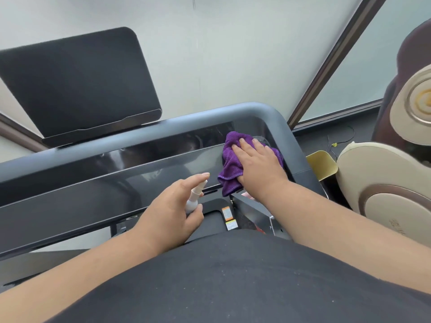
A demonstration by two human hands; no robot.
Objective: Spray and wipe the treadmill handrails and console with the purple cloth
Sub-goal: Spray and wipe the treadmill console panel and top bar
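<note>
The purple cloth (pixel 231 159) lies bunched under flat fingers on the shiny black console (pixel 116 178); gray handrail (pixel 163 122) just beyond.

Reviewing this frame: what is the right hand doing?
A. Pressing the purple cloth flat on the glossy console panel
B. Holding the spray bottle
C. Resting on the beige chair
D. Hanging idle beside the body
A: the right hand lies with straight fingers on the purple cloth, pressing it onto the console panel, while the left hand grips the spray bottle.
</note>
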